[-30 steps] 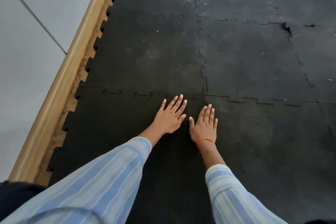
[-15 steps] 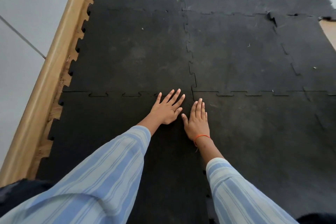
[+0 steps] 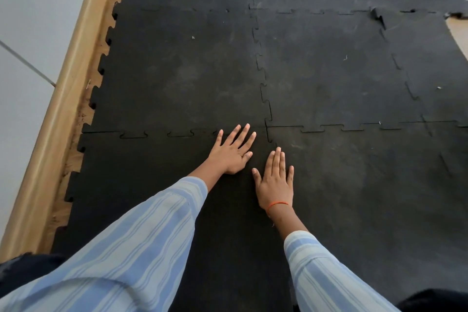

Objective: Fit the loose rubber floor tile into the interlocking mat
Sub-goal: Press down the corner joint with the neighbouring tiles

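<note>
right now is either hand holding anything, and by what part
Nothing is held. The left hand and right hand lie flat, palms down, fingers spread, on the black floor tile near its jagged seam.

A pale wooden skirting (image 3: 63, 114) runs diagonally up the left side. Left of the skirting stands a grey-white wall (image 3: 27, 20) crossed by one thin dark line; just right of it, bare tan floor (image 3: 83, 111) shows.
</note>
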